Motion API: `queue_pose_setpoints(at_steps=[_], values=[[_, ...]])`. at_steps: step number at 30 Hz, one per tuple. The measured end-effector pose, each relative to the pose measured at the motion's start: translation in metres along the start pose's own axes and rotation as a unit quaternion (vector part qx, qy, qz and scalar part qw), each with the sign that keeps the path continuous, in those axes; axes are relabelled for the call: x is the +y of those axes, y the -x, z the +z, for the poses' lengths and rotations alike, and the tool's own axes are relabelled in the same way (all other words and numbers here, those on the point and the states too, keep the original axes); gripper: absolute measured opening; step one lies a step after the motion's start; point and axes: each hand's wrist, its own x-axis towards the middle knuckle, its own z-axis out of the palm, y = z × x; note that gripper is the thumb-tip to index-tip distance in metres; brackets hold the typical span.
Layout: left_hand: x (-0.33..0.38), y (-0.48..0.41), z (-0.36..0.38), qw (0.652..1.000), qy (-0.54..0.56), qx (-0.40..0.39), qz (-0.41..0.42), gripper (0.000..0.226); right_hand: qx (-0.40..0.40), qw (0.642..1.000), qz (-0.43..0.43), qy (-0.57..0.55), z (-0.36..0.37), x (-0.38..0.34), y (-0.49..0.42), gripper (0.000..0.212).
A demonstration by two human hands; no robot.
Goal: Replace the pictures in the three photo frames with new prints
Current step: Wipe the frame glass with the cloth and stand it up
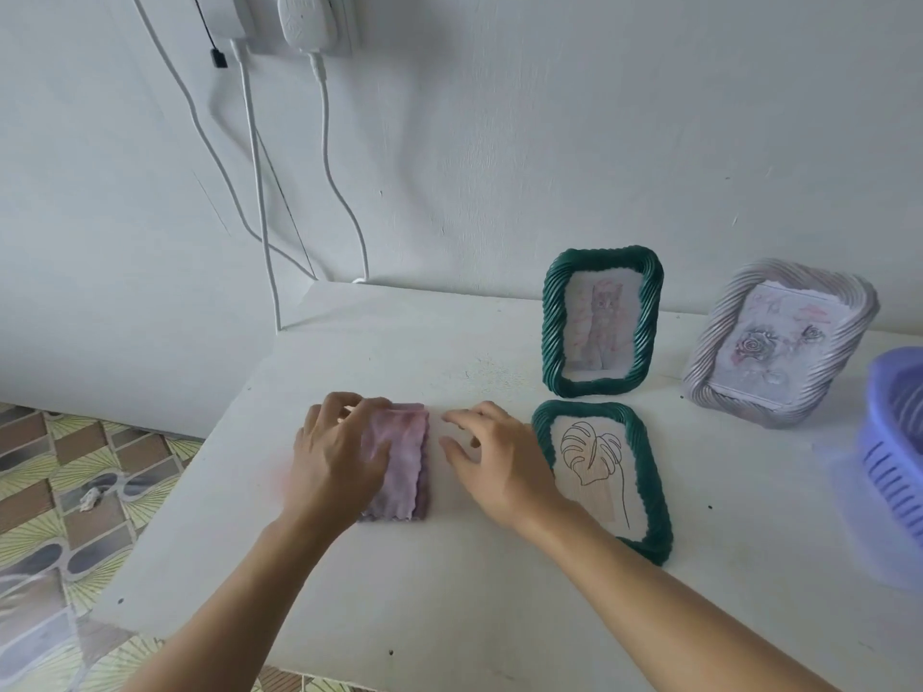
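Note:
A folded purple cloth (407, 457) lies on the white table (449, 581). My left hand (334, 457) rests flat on its left half, fingers spread. My right hand (492, 462) hovers just right of the cloth with fingers loosely curled, holding nothing. A green frame with a leaf line drawing (602, 476) lies flat beside my right wrist. Behind it a second green frame with a cat picture (602, 322) stands upright. A pale lilac frame with a rose print (779, 342) leans at the right.
A purple plastic basket (894, 462) sits at the table's right edge. White cables (259, 192) hang from wall plugs down behind the table's far left corner. The patterned floor (75, 491) shows past the table's left edge.

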Motion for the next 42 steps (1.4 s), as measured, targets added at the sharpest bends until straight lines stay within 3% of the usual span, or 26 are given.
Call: queue_pose_setpoints(at_steps=[5, 9, 12, 15, 20, 25, 29, 32, 35, 38, 42], values=[[0.055, 0.002, 0.007, 0.993, 0.081, -0.053, 0.063, 0.018, 0.105, 0.992, 0.021, -0.061, -0.064, 0.03, 0.028, 0.016], [0.101, 0.009, 0.027, 0.982, 0.136, -0.118, 0.063, 0.023, 0.168, 0.982, 0.082, 0.004, -0.103, 0.07, 0.049, 0.021], [0.128, 0.014, 0.044, 0.976, 0.101, -0.192, 0.023, 0.047, 0.121, 0.973, 0.187, 0.066, -0.118, 0.096, 0.06, 0.036], [0.15, 0.021, 0.054, 0.971, 0.059, -0.232, 0.003, 0.061, 0.057, 0.961, 0.266, 0.055, -0.123, 0.109, 0.067, 0.045], [0.17, 0.029, 0.061, 0.97, 0.052, -0.237, -0.024, 0.066, 0.059, 0.964, 0.258, 0.006, -0.12, 0.111, 0.067, 0.023], [0.177, 0.029, 0.062, 0.965, 0.152, -0.191, -0.099, 0.053, 0.056, 0.958, 0.271, -0.075, -0.125, 0.109, 0.062, 0.019], [0.175, 0.029, 0.059, 0.893, 0.352, -0.157, -0.232, 0.046, 0.069, 0.92, 0.314, -0.224, -0.131, 0.106, 0.065, 0.035], [0.167, 0.03, 0.055, 0.841, 0.434, -0.133, -0.295, 0.051, 0.075, 0.884, 0.325, -0.327, -0.132, 0.109, 0.068, 0.022], [0.167, 0.032, 0.045, 0.83, 0.459, -0.135, -0.288, 0.032, 0.049, 0.871, 0.307, -0.38, -0.136, 0.109, 0.069, 0.004], [0.17, 0.032, 0.031, 0.827, 0.472, -0.132, -0.275, 0.017, 0.022, 0.867, 0.288, -0.405, -0.137, 0.106, 0.065, 0.004], [0.166, 0.031, 0.012, 0.839, 0.473, -0.129, -0.234, 0.017, -0.012, 0.871, 0.256, -0.42, -0.14, 0.091, 0.054, 0.009]])
